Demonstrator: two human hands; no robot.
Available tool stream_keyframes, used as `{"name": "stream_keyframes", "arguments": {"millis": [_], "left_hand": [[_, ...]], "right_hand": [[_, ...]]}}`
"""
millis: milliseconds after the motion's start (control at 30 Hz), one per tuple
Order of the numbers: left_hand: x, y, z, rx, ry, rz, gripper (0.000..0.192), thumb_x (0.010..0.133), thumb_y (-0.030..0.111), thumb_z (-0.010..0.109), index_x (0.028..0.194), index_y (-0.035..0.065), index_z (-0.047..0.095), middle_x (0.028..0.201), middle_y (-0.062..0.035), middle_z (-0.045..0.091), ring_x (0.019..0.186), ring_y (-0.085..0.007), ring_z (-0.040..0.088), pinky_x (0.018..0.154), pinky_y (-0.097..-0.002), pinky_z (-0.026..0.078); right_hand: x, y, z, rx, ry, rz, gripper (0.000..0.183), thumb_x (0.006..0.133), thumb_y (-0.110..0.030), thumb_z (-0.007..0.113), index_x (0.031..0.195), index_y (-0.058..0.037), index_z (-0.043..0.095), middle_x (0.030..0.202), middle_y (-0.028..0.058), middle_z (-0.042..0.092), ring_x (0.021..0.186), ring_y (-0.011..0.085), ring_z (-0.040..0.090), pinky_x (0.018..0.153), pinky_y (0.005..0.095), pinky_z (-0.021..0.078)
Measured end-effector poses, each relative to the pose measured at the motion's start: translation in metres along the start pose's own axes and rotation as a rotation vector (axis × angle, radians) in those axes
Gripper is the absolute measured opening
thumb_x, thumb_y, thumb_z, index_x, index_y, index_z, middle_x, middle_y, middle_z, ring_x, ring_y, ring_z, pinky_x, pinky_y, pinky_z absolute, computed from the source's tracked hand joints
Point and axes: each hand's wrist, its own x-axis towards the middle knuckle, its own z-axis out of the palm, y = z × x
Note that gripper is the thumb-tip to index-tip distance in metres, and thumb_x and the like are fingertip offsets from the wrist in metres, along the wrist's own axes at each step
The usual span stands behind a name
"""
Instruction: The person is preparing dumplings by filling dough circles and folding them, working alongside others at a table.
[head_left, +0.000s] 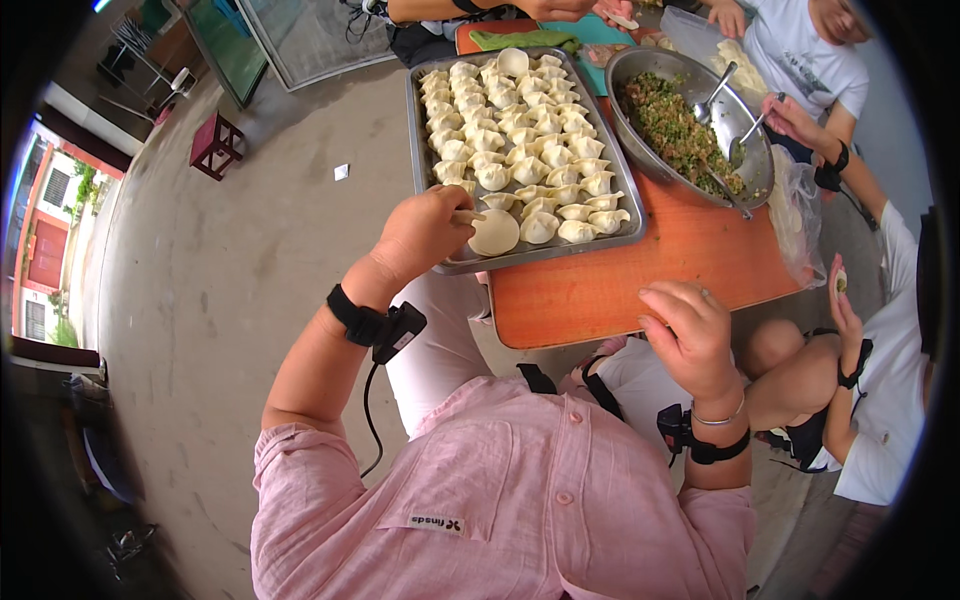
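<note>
My left hand (431, 225) is over the near left corner of a metal tray (639, 217), its fingers pinching a pale dumpling (468, 217) mostly hidden by the hand. Right beside it, a flat round dough wrapper (495, 233) lies in the tray. Rows of folded dumplings (525, 142) fill most of the tray, and another round wrapper (513, 62) rests at its far end. My right hand (694, 334) hovers by the near edge of the orange table (600, 292), holding nothing, with thumb and fingers apart and slightly bent.
A steel bowl (616, 71) of chopped green filling (667, 124) stands right of the tray, with several spoons. One spoon (757, 124) is in another person's hand (799, 120). Plastic-bagged wrappers (791, 217) lie at the table's right edge. A seated person's hand (844, 315) holds a filled wrapper.
</note>
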Motion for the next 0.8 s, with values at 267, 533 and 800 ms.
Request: {"name": "stream_keyframes", "arguments": {"millis": [267, 533, 800], "left_hand": [[0.019, -0.002, 0.018, 0.427, -0.088, -0.054, 0.018, 0.083, 0.022, 0.057, 0.096, 0.0121, 0.062, 0.094, -0.0064, 0.065, 0.084, -0.0303, 0.063, 0.07, -0.0407, 0.051], [0.026, -0.01, 0.017, 0.461, -0.117, -0.037, 0.016, 0.084, 0.023, 0.054, 0.092, 0.0128, 0.063, 0.09, -0.0051, 0.065, 0.084, -0.029, 0.063, 0.069, -0.0412, 0.051], [0.021, -0.004, 0.021, 0.392, 0.078, 0.31, 0.013, 0.083, 0.015, 0.057, 0.093, 0.0133, 0.065, 0.088, -0.0036, 0.065, 0.084, -0.0273, 0.063, 0.068, -0.038, 0.052]], "right_hand": [[-0.008, 0.002, 0.005, 0.005, -0.03, 0.005, 0.026, 0.068, -0.002, 0.072, 0.092, -0.0032, 0.064, 0.088, 0.0078, 0.063, 0.073, 0.026, 0.062, 0.064, 0.0356, 0.0487], [-0.016, 0.006, 0.007, -0.005, -0.02, 0.017, 0.024, 0.069, -0.002, 0.072, 0.091, -0.0031, 0.063, 0.089, 0.0082, 0.063, 0.073, 0.0262, 0.061, 0.063, 0.0355, 0.0485], [-0.014, 0.007, 0.013, 0.0, -0.015, 0.001, 0.024, 0.068, -0.001, 0.072, 0.091, -0.0031, 0.063, 0.089, 0.0077, 0.062, 0.073, 0.0258, 0.061, 0.062, 0.0345, 0.0488]]}}
